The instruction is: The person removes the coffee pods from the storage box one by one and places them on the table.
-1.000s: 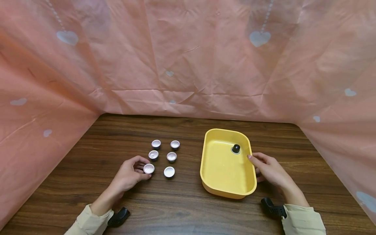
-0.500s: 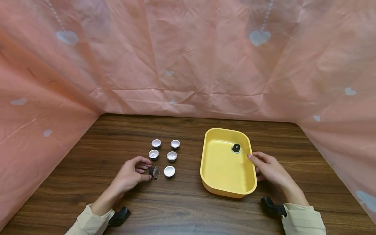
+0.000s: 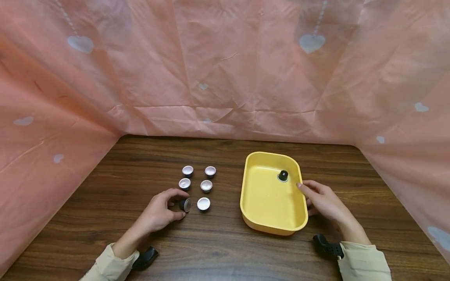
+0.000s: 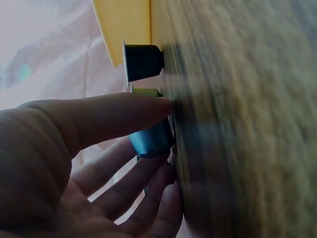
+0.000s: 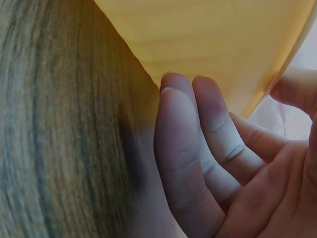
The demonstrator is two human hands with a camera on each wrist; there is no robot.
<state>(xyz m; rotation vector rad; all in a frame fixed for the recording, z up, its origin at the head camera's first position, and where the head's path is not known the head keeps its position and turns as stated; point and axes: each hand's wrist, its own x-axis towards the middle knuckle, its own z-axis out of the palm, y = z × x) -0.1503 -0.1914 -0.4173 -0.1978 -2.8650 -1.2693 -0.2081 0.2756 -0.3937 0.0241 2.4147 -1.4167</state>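
A dark coffee capsule lies tipped on its side, lid toward the tray. Around it is my left hand, thumb on the near side and fingers on the far side. In the left wrist view my thumb crosses in front of this capsule, hiding its middle; I see no firm pinch. Just right of it, another capsule stands lid up. My right hand grips the side of a yellow tray, thumb over the rim and fingers against the outer wall. One black capsule stands lid down inside the tray.
Farther back on the wooden table stand several more capsules with silvery lids up, among them one at the left and one at the right. A pink curtain with pale hearts closes off the back and sides.
The capsule at my left hand has tipped from lid up onto its side. My left hand has since shifted slightly right around it. The right hand stays on the tray.
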